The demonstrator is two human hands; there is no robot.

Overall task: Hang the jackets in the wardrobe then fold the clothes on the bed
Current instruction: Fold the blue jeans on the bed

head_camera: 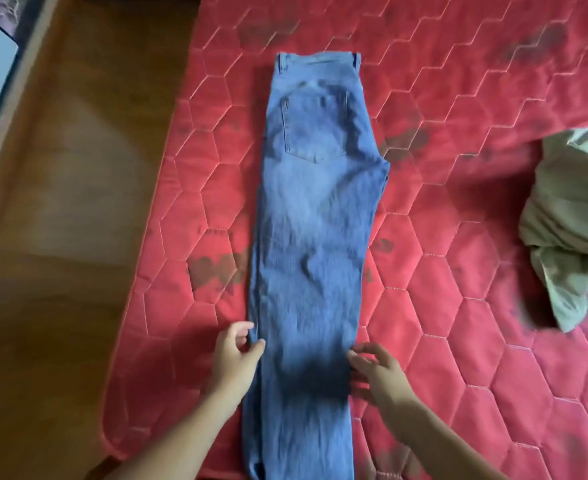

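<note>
Red mattress (458, 306) bears jeans (313, 220) lengthwise, waistband far; left hand (237, 355) pinches their edge, right hand (379, 372) spread.

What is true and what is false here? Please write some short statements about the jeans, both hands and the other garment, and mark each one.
1. The jeans lie stretched out on the red mattress, waistband away from the person. True.
2. The left hand rests flat on the mattress, away from the jeans. False: it pinches the left edge of the jeans.
3. The right hand is at the right edge of the jeans, fingers spread. True.
4. The khaki garment is folded neatly on top of the jeans. False: it lies crumpled on the mattress, apart from them.
</note>
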